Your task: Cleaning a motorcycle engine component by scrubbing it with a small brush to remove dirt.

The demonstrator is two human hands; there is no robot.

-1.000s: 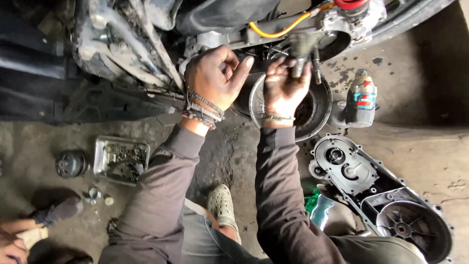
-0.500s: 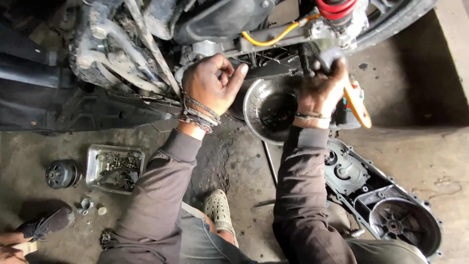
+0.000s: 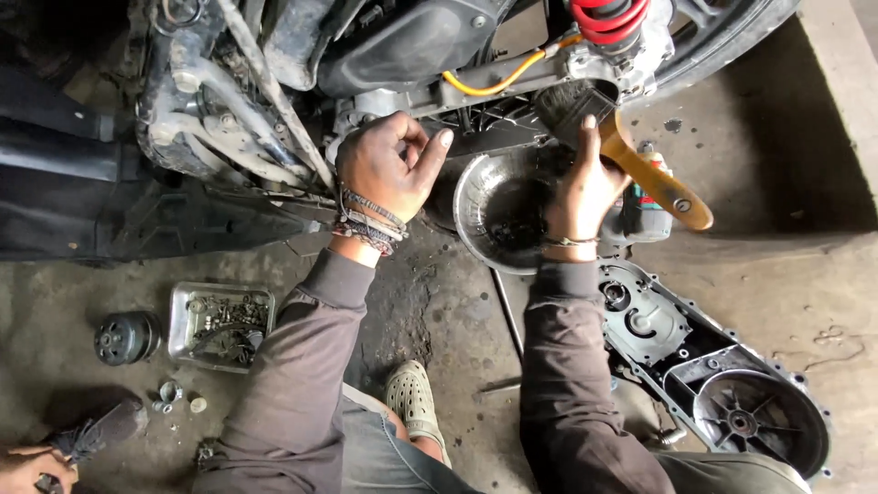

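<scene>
Left hand (image 3: 389,169): It is curled up, with the thumb sticking out. It rests against the dirty metal frame (image 3: 229,137) under the scooter. I cannot tell if it holds anything. Bead bracelets (image 3: 370,220) are around the wrist.
Right hand (image 3: 581,192): Its fingers are wrapped tight around a paint brush (image 3: 631,151).
Paint brush: It has a yellow wooden handle and dark bristles. The bristles are up against the grey engine part beside the red spring (image 3: 608,18). The handle points down and to the right.
Metal bowl (image 3: 498,215): It is round and shiny, with black oily stuff inside. It sits on the floor just below the right hand, between the two arms.
Yellow hose (image 3: 494,84): It runs along the engine above the bowl.
Engine cover (image 3: 713,375): It is dark and lies flat on the floor, near the right arm.
Tray of small parts (image 3: 219,325): It is on the floor by the left arm, full of bolts and bits.
Round black part (image 3: 126,337): It is just left of the tray.
Sandal (image 3: 413,395): It is on the person's foot, between the arms.
Other person's hand (image 3: 32,467): It is at the bottom left corner, holding a dark rag.
</scene>
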